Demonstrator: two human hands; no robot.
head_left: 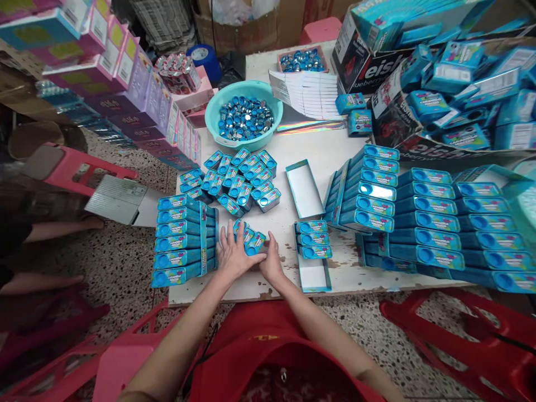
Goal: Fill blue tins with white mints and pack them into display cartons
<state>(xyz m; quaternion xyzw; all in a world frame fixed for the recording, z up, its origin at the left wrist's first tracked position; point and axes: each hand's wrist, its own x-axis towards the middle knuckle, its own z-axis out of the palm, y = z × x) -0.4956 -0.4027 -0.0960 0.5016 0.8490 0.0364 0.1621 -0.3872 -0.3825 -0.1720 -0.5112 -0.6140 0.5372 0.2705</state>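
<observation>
My left hand (235, 258) lies palm down with its fingers spread along the left side of a small group of blue candy tins (254, 241). Its thumb stretches across their near edge. On the other side, my right hand (272, 261) stands with fingers extended against the group's right edge, so the tins sit between both hands. Further back lies a loose cluster of similar tins (245, 176). Right of my hands, an open blue carton (315, 274) holds three tins (313, 239) in a column. Behind it rests another open carton (305, 190) with a white inside.
Stacked filled cartons stand at left (173, 243) and right (431, 223). A turquoise basin (211, 114) holds small round lids. Flattened card sheets (312, 95) lie behind. Large boxes (393, 111) of blue cartons occupy the back right. Red stools (469, 335) flank the table.
</observation>
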